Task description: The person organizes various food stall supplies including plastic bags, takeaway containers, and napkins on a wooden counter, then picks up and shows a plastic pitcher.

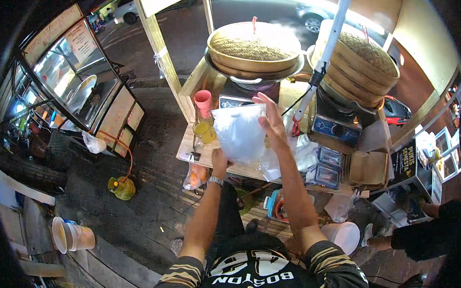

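One plastic bag [240, 133]: left hand [220, 162] fingers clamped on corner, right hand [271, 120] fingers extended at edge — loosened pinch could swing bag into yellow cup [204, 133] beyond left fingers.

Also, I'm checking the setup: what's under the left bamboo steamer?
Below the left bamboo steamer are a metal pan and a stove. The pan's inside is covered; the whitish plastic and right hand hide part of the stove.
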### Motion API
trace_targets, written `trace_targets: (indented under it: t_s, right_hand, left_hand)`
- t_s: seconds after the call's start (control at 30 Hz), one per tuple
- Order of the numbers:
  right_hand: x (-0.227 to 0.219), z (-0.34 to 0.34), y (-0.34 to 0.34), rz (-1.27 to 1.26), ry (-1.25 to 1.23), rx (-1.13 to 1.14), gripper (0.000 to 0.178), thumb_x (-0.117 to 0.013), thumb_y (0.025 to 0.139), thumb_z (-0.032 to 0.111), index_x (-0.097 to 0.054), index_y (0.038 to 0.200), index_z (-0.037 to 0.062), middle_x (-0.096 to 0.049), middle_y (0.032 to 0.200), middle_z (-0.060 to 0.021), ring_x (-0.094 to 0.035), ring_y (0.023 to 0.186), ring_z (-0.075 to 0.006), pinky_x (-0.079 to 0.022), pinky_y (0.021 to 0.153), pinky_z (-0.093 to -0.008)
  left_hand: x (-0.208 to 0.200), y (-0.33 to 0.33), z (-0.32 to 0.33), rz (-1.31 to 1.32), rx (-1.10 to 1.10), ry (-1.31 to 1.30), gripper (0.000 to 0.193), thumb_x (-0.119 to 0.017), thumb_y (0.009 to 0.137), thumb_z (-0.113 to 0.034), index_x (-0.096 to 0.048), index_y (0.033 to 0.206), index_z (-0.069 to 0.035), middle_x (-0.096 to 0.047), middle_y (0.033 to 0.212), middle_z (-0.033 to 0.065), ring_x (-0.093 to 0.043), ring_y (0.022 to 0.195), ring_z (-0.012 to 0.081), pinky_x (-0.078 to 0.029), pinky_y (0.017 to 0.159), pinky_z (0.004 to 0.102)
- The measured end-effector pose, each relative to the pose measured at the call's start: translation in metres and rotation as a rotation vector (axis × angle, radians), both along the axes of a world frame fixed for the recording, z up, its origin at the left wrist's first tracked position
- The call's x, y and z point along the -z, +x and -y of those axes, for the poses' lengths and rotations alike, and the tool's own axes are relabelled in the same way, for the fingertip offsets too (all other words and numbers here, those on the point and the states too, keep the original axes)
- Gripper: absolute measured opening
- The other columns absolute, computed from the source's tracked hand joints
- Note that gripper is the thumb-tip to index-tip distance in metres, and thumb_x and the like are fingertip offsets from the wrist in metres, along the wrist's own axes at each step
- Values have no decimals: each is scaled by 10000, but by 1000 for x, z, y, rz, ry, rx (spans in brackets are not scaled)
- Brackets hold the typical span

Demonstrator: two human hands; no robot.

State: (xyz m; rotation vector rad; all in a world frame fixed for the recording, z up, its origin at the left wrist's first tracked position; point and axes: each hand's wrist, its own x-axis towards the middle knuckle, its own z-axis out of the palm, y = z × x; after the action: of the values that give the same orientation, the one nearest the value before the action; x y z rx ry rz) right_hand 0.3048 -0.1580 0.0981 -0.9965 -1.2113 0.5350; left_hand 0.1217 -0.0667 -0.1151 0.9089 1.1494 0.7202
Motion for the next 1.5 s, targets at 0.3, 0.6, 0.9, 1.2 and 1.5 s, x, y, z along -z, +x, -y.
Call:
trace_targets:
  t_s: [0.3,0.6,0.9,1.2,1.5]
  right_hand:
    - [17,-4,3,59,-42,-62,1177,-916,622,411,-247,1531,78,-364,1508,-166,-396,1365,-297,-355,1130,-431]
    - [107,-36,1,123,-173,-39,933,-897,612,295,-423,1381,61,-625,1197,-120,-605,1115,-241,-488,969,-374]
    - [145,-6,-4,178,-328,-31,922,-870,647,381,-430,1382,40,-587,1267,-208,-593,1154,-335,-466,981,-424]
    - [149,75,28,577,-400,233,611,-792,712,269,-593,1248,54,-581,1249,-160,-539,1151,-390,-438,978,-478]
    - [165,149,38,1186,-642,538,442,-775,712,322,-684,1117,172,-520,1321,-57,-444,1205,-329,-316,930,-570]
  left_hand:
    - [-201,18,41,313,-165,1111,957,-687,862,-518,-218,1497,25,-325,1474,206,-323,1379,340,-272,1145,460]
    - [-123,43,19,139,89,987,878,-817,781,-306,-330,1434,21,-531,1311,187,-547,1195,284,-467,983,379]
    - [-44,32,29,40,293,668,896,-824,779,-374,-328,1425,-1,-554,1311,183,-588,1160,261,-527,894,371]
    - [-17,-26,67,-282,256,929,613,-688,920,-273,-411,1385,14,-548,1294,193,-574,1138,259,-507,874,361]
    - [-10,-22,161,-239,551,192,228,-580,993,-207,-649,1103,-19,-683,870,64,-637,687,166,-507,622,297]
